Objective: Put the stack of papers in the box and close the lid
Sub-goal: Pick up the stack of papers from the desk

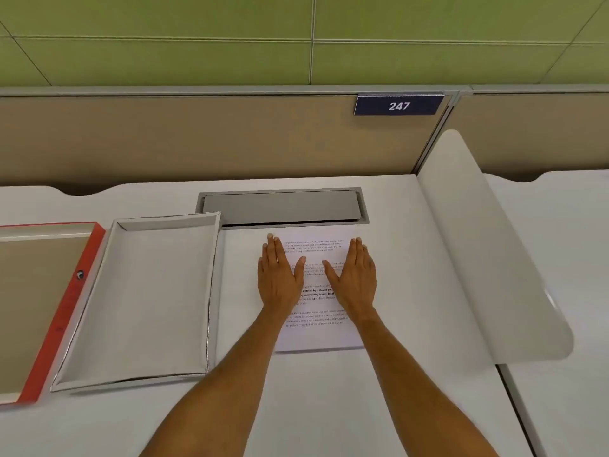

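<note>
- Here, both hands lie flat, fingers spread, gripping nothing: left hand (279, 278) and right hand (354, 280) press on the papers (316, 334).
- Papers rest on the desk (395, 390), right of the open box (145, 298).
- Red lid (59, 321) lies upturned, touching the box's left side.

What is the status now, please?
Left hand and right hand flat on papers, no grip. Box open, empty. Lid off, beside it.

Flat hands (316, 278) on papers (316, 334)
</note>
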The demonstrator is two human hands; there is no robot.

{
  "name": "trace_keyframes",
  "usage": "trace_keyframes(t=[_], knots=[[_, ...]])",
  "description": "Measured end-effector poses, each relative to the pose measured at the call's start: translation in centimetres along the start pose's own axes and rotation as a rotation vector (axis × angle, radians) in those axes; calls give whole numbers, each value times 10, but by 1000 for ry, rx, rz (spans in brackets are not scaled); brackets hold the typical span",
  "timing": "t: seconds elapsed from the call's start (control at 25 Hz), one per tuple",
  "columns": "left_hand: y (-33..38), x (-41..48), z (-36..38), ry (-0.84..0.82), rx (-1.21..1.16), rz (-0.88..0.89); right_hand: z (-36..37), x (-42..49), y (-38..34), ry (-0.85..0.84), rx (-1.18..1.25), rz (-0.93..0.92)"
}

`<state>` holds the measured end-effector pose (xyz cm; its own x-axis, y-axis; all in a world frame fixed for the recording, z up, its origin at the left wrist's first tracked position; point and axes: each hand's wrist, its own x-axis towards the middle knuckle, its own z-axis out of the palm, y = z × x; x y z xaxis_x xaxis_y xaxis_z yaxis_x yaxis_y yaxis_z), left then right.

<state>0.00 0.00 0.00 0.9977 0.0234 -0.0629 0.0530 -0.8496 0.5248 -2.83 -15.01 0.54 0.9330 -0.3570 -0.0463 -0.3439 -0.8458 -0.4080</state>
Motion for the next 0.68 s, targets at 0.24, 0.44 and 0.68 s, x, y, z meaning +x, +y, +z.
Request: trace_keyframes(t=[0.24, 0.44, 0.68], knots=[[-10, -4, 10, -24, 35, -186, 13, -7, 1, 2, 6, 175], [5, 5, 0, -120, -27, -531, 6, -2, -9, -30, 73, 428], [19, 13, -13, -308, -50, -607, -13, 13, -3, -236, 229, 597]])
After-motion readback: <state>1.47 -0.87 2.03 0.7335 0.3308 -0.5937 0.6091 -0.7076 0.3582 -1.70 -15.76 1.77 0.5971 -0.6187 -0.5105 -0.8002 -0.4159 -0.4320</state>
